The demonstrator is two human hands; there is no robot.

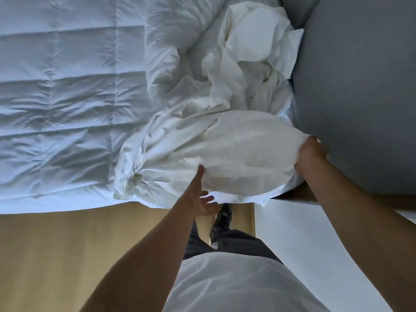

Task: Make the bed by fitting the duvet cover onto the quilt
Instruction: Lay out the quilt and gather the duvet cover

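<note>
Quilt: pale blue-white stitched quilt [67, 97] is spread flat on the bed, so a corner can be fed in.
Cover: crumpled white cotton duvet cover [225, 145] is bunched at the bed corner beside the grey padded headboard [355, 97].
Right grip: right hand [311, 154] is clenched on the cover's corner, apparently anchoring it.
Left grip: left hand [202, 199] is released, fingers spread, one fingertip touching the cover's underside.
Step judged: cover corner being seated.

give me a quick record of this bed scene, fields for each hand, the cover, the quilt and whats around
left hand: fingers spread, thumb touching the duvet cover, gripping nothing
right hand: grips the duvet cover's end beside the headboard
duvet cover: white, bunched and crumpled at the bed's corner
quilt: stitched, spread flat over the bed
headboard: grey, padded
floor: light wood
stage: cover not yet spread over the quilt
</note>
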